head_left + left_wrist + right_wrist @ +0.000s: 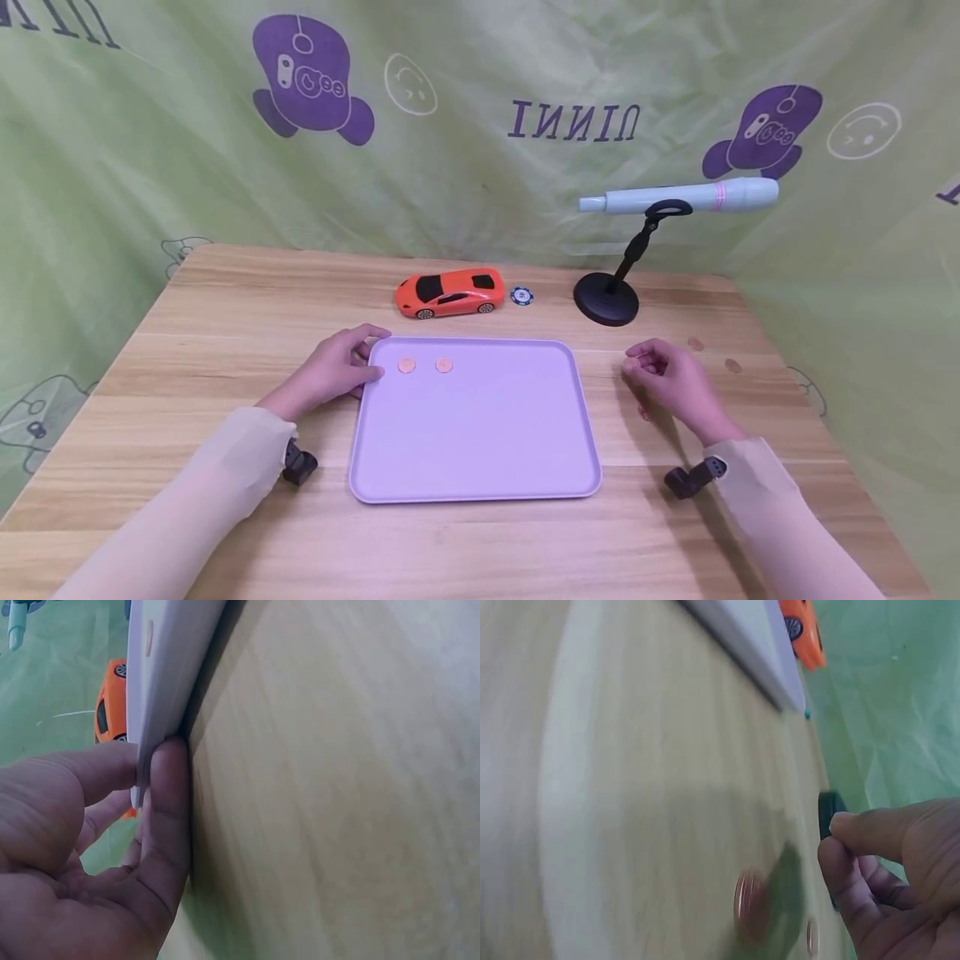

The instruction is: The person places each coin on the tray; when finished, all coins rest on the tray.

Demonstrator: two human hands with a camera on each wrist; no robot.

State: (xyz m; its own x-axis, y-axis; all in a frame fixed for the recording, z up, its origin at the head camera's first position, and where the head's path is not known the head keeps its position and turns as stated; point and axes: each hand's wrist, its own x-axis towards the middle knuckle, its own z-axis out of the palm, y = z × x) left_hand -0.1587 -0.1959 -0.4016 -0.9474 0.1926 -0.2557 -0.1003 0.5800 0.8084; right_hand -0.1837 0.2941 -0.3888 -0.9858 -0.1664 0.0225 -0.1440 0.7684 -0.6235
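Observation:
My left hand (341, 367) grips the left rim of a lilac tray (480, 433), near its far corner. In the left wrist view the thumb (112, 769) lies over the rim, with a finger beneath it. Two copper-coloured coins, a left coin (407, 365) and a right coin (444, 365), lie on the tray near that corner. My right hand (671, 379) is above the table right of the tray, fingers loosely bent, thumb and forefinger tips close together. No object shows between them. Below this hand lies a small reddish coin (643, 412).
Two more coins, a farther coin (695, 343) and a nearer coin (732, 365), lie right of my right hand. Behind the tray are an orange toy car (450, 293) and a blue-white poker chip (522, 296). A black stand (607, 300) holds a pale blue microphone (697, 197). A green printed cloth (465, 192) hangs behind.

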